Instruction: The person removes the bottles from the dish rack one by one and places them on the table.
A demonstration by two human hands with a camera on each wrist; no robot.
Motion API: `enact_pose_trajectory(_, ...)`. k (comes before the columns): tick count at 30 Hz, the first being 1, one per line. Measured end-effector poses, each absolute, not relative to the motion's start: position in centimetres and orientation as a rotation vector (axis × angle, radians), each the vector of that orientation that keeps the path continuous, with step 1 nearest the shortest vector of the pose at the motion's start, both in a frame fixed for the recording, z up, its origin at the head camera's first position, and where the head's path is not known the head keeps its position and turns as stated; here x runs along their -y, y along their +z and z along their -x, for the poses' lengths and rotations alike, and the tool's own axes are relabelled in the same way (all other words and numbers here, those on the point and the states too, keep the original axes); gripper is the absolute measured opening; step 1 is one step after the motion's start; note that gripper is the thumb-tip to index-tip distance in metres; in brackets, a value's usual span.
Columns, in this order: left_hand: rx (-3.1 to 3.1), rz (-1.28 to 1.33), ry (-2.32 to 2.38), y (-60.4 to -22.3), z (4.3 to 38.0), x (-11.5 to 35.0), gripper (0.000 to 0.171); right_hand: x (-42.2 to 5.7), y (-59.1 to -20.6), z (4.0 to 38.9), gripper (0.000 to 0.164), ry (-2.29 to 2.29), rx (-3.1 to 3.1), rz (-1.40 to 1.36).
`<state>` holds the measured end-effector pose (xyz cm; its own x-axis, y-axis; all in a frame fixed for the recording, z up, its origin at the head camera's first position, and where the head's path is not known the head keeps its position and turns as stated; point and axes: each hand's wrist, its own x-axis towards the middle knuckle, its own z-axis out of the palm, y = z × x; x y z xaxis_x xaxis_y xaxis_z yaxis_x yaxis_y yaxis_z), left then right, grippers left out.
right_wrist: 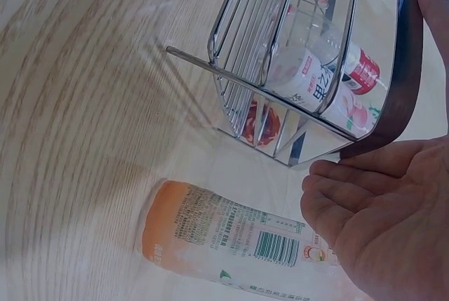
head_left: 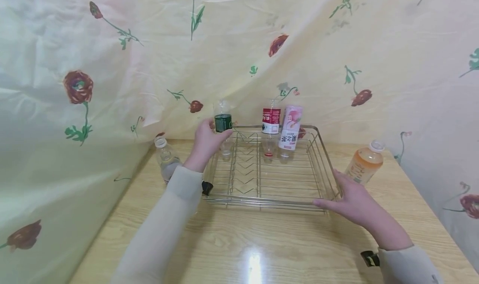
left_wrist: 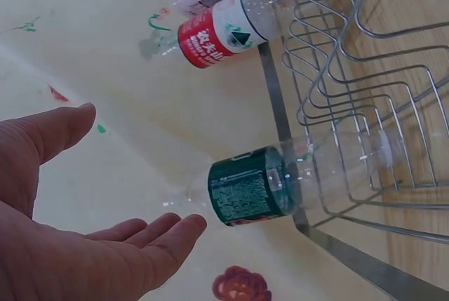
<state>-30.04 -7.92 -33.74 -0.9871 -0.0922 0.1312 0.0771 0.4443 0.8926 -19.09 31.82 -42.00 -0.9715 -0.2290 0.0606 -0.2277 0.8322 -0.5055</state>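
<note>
The right hand [head_left: 349, 198] rests unclenched at the four o'clock of the rack [head_left: 262, 201] — a light steadying touch suits. Farther off, the left hand [head_left: 207, 142], relaxed and grasping nothing, should avoid tipping the green-labelled bottle [head_left: 223, 122] at ten o'clock.

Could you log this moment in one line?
Left hand: beside green-labelled bottle | right hand: at wire rack corner | red-labelled bottle: in rack | orange bottle: outside rack
</note>
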Motion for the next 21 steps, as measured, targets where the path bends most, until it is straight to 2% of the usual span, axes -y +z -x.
enact_pose_trajectory(5,2.544,-0.033,-1.566,-34.1,30.8,7.5,0.078,-31.9,-42.1,19.0,0.126,-0.831,-3.010,0.371)
enact_pose_trajectory(12,2.550,-0.051,-1.581,-34.9,31.8,7.0,0.060,-32.1,-42.2,18.8,0.126,-0.838,-3.007,0.372)
enact_pose_trajectory(21,2.570,-0.149,-1.545,-36.0,33.2,6.8,0.057,-31.9,-42.0,18.7,0.125,-0.838,-3.019,0.386)
